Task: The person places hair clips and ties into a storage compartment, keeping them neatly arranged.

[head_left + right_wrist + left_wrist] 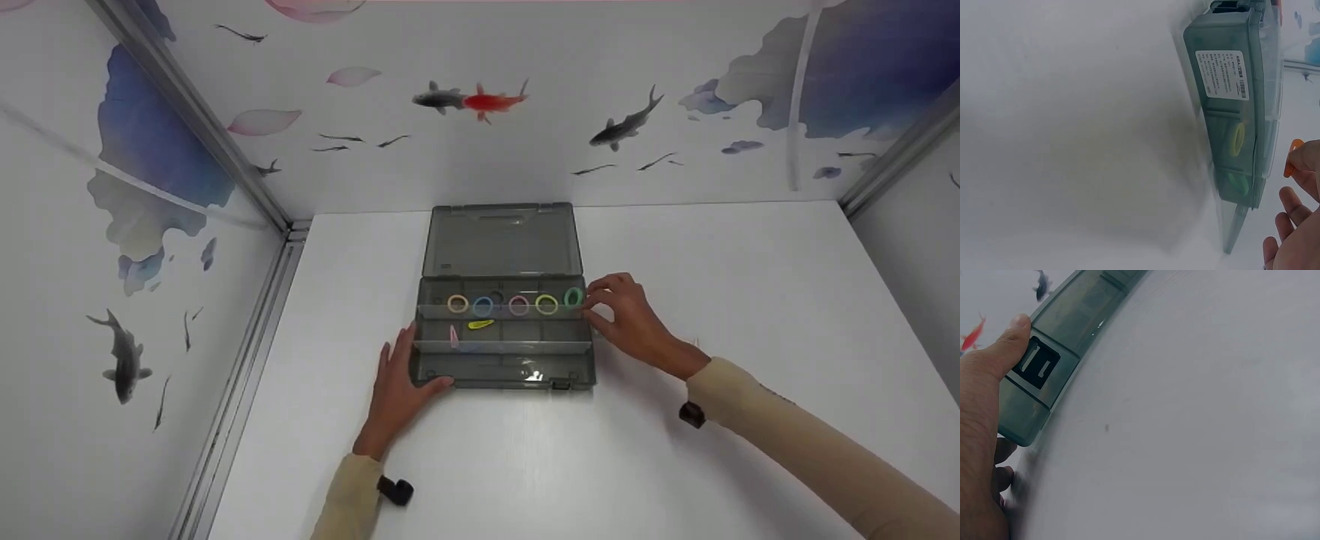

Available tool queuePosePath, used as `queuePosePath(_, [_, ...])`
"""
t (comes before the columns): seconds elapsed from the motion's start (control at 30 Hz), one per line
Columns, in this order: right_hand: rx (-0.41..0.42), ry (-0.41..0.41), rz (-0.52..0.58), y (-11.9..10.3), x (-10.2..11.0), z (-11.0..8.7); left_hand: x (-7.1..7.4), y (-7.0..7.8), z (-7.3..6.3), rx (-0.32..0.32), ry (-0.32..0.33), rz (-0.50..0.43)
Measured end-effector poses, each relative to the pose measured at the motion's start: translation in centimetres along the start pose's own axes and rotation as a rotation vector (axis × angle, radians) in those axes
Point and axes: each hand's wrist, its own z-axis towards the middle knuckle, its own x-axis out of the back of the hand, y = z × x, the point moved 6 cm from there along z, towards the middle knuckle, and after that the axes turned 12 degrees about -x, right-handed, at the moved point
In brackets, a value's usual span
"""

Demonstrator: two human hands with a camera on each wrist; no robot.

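Observation:
A translucent grey-green organiser box lies on the table, its lid folded back. My left hand rests against the near left corner, fingers stretched along the side and thumb over the front edge. At the box's right end, my right hand pinches an orange hair clip between thumb and finger; the head view hides the clip. Several coloured hair ties, among them a pink one, sit in the back row. A pink clip, a yellow clip and a bluish piece lie in the middle row.
The box stands on a white table. Behind it rises a white wall printed with fish, and a metal frame post borders the left side. A white label is stuck on the box's right end.

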Motion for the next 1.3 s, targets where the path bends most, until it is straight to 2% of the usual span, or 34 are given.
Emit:
queuePosePath(0.2, [0.033, -0.031, 0.021, -1.3, -1.2, 0.8, 0.0, 0.1, 0.1, -0.025, 0.004, -0.001])
queuePosePath(0.53, [0.144, -0.055, 0.016, -3.5, -3.1, 1.7, 0.0, -0.3, -0.1, 0.009, -0.007, -0.012])
queuePosePath(0.77, [0.201, -0.044, 0.013, -4.7, -4.6, 1.9, 0.0, 0.0, 0.2, -0.026, 0.006, -0.010])
queuePosePath(1.3, [0.164, -0.129, 0.017, -7.0, -7.2, 2.6, 0.0, -0.1, 0.2, -0.042, 0.009, 0.001])
